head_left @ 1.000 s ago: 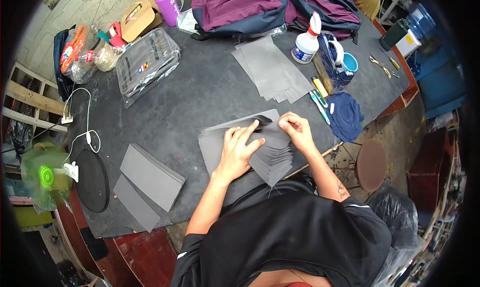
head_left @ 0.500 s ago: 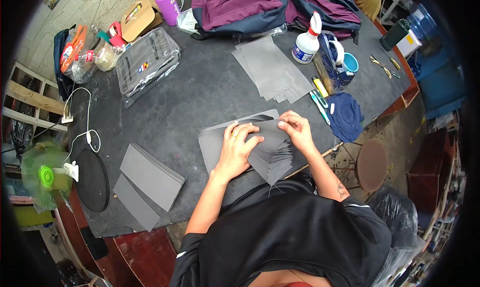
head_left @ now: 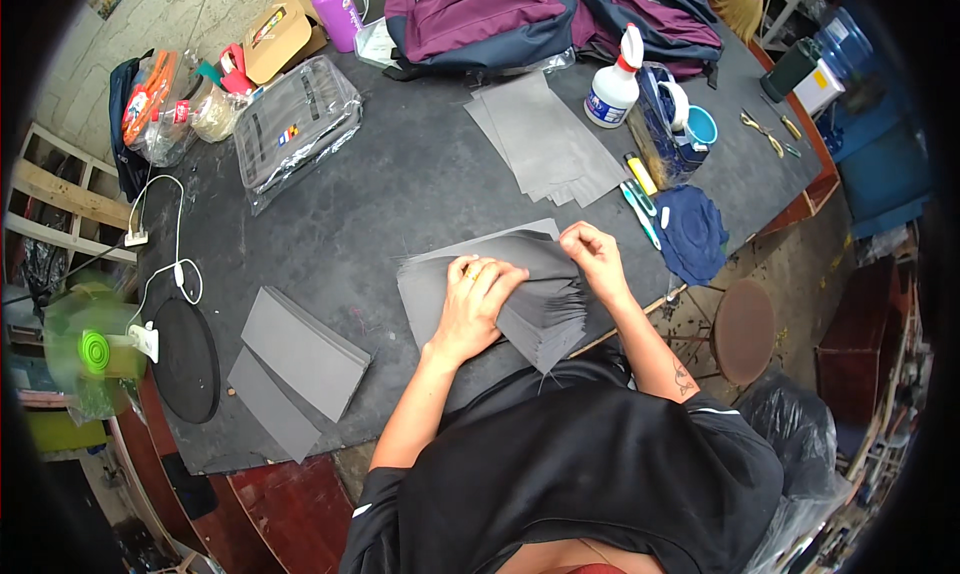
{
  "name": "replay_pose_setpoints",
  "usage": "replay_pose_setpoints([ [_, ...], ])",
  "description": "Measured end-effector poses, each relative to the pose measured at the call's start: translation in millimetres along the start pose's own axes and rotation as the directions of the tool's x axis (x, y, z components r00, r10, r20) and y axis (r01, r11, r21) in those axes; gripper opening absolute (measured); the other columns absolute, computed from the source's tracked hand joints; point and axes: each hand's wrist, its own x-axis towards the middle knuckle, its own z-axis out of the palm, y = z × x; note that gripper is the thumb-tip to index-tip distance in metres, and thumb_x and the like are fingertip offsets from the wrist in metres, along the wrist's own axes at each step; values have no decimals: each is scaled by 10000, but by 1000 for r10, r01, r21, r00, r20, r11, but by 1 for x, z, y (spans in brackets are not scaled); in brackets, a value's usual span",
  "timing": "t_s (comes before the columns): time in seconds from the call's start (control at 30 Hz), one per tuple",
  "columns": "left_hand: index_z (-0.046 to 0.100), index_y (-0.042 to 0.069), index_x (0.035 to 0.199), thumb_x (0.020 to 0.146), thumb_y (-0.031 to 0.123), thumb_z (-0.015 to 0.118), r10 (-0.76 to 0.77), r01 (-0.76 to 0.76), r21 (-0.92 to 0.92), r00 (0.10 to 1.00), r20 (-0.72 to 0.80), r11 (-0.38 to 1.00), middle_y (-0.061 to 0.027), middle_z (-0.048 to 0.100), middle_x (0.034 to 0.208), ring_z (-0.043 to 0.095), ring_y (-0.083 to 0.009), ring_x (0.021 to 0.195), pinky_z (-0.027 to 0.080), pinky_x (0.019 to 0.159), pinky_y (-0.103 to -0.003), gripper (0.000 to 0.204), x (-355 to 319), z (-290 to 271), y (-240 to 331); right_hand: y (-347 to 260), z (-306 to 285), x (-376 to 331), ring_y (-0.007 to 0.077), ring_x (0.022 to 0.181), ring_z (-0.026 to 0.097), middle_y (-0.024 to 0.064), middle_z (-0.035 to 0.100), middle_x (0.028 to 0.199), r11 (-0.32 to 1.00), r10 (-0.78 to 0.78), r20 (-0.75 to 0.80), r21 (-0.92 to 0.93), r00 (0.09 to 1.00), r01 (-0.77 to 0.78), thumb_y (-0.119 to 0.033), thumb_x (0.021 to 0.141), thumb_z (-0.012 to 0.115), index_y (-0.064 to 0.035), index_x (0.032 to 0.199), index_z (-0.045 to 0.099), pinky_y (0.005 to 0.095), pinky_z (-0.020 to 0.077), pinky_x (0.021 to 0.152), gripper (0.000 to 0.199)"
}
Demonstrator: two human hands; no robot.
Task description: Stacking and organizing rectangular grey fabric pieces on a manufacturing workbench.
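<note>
A fanned stack of dark grey sheets (head_left: pixel 545 319) lies in front of me near the table's front edge, its upper layers bent over. My left hand (head_left: pixel 475 296) is closed over the bent sheets, with its fingers curled on them. At the stack's upper right edge is my right hand (head_left: pixel 597 261), its thumb and fingertips drawn together in a pinch. Whether a sheet corner is between those fingertips, I cannot make out. Left of the stack lie a neat pile of grey pieces (head_left: pixel 305 354) and a narrower grey piece (head_left: pixel 270 404). More grey sheets (head_left: pixel 545 139) are spread farther back.
Purple and navy backpacks (head_left: pixel 480 19) stand at the back, near a spray bottle (head_left: pixel 610 89). On the right are a navy cloth (head_left: pixel 690 236), a blue cup (head_left: pixel 702 126) and pliers (head_left: pixel 765 134). A plastic-wrapped case (head_left: pixel 298 124) and a small fan (head_left: pixel 93 351) are on the left.
My right hand has turned slightly and shifted a little to the right at the sheet edge. The top sheet's raised corner has moved, and my left fingers have drawn closer together.
</note>
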Motion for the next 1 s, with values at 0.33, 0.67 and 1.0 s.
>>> replay_pose_setpoints([
  [0.33,609,87,1018,558,-33,687,-40,39,17,999,30,999,-80,569,1115,523,-266,1144,309,1032,-464,482,8,-6,2,4,-2,-3,56,760,497,8,542,879,999,-15,19,42,1000,15,-24,814,697,17,792,592,201,401,683,115],
  [0.67,613,88,1023,629,26,682,37,-38,20,999,37,999,-20,603,1002,570,-210,1018,322,953,-416,405,-1,0,-4,-4,-2,-4,60,749,508,2,560,843,984,57,56,164,997,-65,-52,849,680,-2,843,601,201,417,716,94],
  [1.0,643,146,1044,644,117,705,65,-67,77,997,31,995,-18,583,1018,567,-207,1006,319,965,-448,407,-9,5,-1,-4,10,-2,32,637,486,-30,548,722,961,-17,-81,-276,997,-6,-39,782,726,-7,784,600,191,395,579,130],
])
